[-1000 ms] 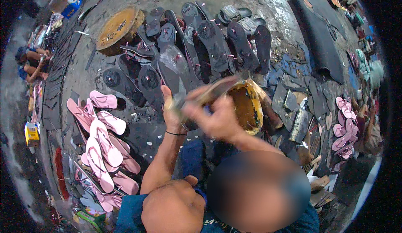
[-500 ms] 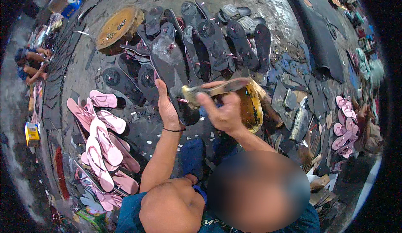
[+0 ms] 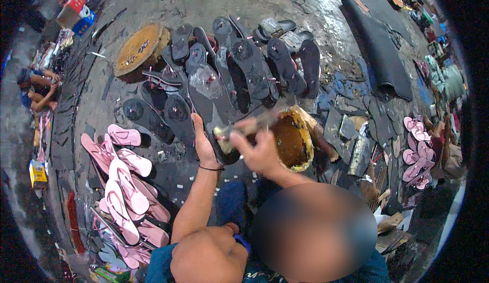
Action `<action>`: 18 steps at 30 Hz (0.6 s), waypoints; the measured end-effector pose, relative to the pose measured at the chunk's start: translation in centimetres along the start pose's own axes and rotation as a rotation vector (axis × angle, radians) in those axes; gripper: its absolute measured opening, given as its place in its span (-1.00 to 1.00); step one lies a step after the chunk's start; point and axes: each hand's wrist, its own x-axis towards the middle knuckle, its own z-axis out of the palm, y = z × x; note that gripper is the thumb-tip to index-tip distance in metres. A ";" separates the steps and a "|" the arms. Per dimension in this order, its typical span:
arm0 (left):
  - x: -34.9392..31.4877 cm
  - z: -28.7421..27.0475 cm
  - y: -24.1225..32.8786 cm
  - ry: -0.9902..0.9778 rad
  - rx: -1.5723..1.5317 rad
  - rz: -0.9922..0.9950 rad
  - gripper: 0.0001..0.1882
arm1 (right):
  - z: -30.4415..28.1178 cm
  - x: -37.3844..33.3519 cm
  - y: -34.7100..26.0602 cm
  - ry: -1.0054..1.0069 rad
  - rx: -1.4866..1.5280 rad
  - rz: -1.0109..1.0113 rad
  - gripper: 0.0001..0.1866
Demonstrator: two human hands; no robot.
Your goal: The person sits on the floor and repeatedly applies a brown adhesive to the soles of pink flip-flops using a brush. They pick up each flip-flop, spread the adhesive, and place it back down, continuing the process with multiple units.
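Holding a black sole [image 3: 211, 100] left, a brush [image 3: 223, 141] right

Head view: the left hand [image 3: 206, 144] holds the sole's near end, thumb along its left edge, other fingers hidden beneath. The sole's long axis runs away from the person, leaning left, toward the dark sandals [image 3: 249, 64] on the floor [image 3: 147, 5]. The right hand [image 3: 263, 149], right of the sole, has its fingers closed around the blurred brush. The brush's head overlaps the sole's near end; contact cannot be told. A yellow-rimmed tub [image 3: 309, 148] stands just beyond.
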 end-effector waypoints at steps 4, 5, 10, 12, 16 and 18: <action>2.4 3.0 -0.4 0.318 0.154 0.209 -0.38 | -3.9 0.3 5.3 0.105 -0.299 0.052 -0.77; 3.3 3.9 -0.6 0.328 0.178 0.210 -0.40 | -5.4 0.4 5.9 0.175 -0.337 0.085 -0.77; 11.5 2.5 -3.4 0.306 0.230 -0.119 -0.54 | -9.1 -2.3 3.9 0.306 -0.192 0.104 -0.77; 15.3 4.7 -5.4 0.185 0.203 -0.178 -0.61 | -11.0 -4.3 4.4 0.321 -0.163 0.189 -0.77; 25.5 7.3 -6.7 0.075 0.060 -0.105 -0.62 | -13.4 -5.4 2.9 0.390 -0.054 0.345 -0.78; 28.3 5.2 -4.3 0.202 0.134 -0.051 -0.70 | -12.5 -5.6 3.1 0.379 0.015 0.372 -0.78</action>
